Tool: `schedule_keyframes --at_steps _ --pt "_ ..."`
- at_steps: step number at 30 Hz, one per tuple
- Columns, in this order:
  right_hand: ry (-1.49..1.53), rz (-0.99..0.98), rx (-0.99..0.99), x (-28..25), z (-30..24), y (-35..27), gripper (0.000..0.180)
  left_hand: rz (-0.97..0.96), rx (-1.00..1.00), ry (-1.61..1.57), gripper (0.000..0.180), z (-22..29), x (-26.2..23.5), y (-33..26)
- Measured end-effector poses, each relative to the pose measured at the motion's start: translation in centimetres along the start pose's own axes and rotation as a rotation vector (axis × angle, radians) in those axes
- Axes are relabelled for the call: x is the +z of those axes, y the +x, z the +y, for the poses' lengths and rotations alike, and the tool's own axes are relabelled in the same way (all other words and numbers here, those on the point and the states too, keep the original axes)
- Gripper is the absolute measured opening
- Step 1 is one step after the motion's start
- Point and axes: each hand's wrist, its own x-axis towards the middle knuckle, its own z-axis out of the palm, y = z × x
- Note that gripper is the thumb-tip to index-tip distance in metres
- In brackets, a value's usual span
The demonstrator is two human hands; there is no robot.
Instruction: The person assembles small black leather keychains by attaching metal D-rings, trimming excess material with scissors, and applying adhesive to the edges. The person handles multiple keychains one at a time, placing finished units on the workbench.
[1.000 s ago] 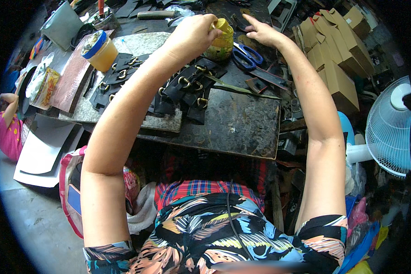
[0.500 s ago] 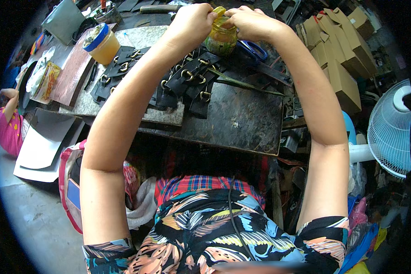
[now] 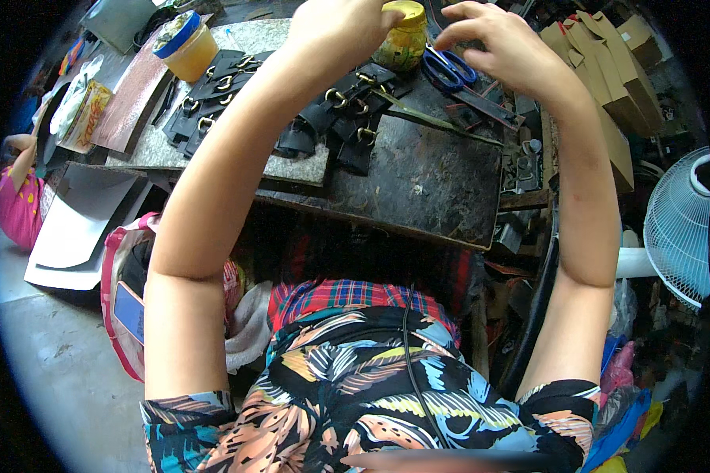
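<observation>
Small yellow-lidded jar (image 3: 402,39) upright, top centre of frame on dark surface (image 3: 418,181). Left hand (image 3: 335,27) wrapped round its left side; right hand (image 3: 501,47) loose, fingers spread, just beside jar's right, over blue scissors (image 3: 448,69).

A dark worn workbench (image 3: 426,185) carries black buckled straps (image 3: 335,118), blue-handled scissors (image 3: 450,69) and a yellow jar (image 3: 402,35).

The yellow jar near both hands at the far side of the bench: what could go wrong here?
1. The left hand grips the yellow jar while the right hand hovers beside it; if the lid is loose, the contents might spill onto the black straps just below.
2. The blue scissors lie right under the right hand, so a fast move could catch the blades.
3. The jar stands among clutter and could tip.
</observation>
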Motion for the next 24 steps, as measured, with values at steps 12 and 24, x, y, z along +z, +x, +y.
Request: schedule_keyframes --at_steps 12,24 --pt "0.81 0.219 0.397 3.6 -8.7 -9.0 0.051 0.077 0.065 0.266 0.026 0.0 0.3 -7.2" --pt "1.421 0.438 0.67 4.6 -12.3 -11.8 0.063 -0.572 -0.47 -1.365 0.031 6.9 1.1 -13.8"
